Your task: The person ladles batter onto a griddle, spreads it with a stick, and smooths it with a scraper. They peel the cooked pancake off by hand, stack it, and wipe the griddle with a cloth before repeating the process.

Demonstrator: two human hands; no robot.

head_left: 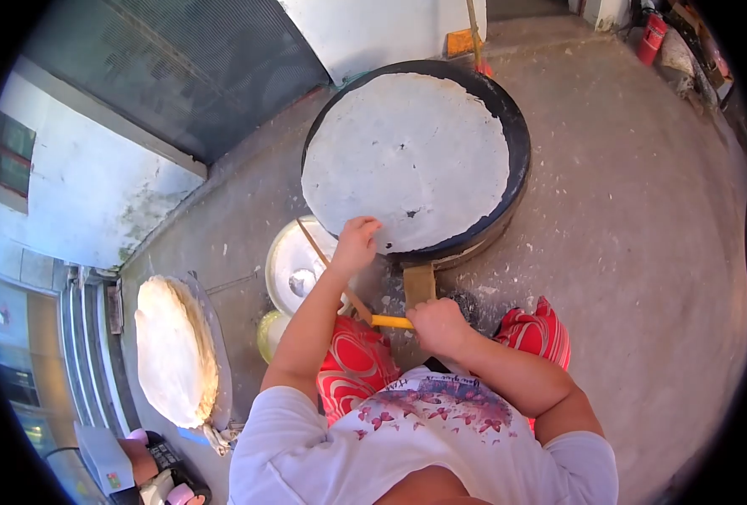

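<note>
Flatbread (407, 156) lies on griddle (512, 118); griddle on floor (643, 252) ahead of person. Left hand (355, 244) at flatbread's near edge, touching it. Right hand (437, 324) nearer body, before griddle's near rim, closed round stick (390, 321) pointing left. Bowl (294, 269) on floor left of griddle, beside left forearm. Stack of flatbreads (172, 349) on tray (208, 316) further left, well apart from griddle

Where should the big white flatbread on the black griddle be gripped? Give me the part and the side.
Grip the near rim of the flatbread, coming from the person's side, where the left hand touches it. It lies thin and flat across the griddle, so only its edge offers a grip; the right hand is shut on the yellow handle.
</note>
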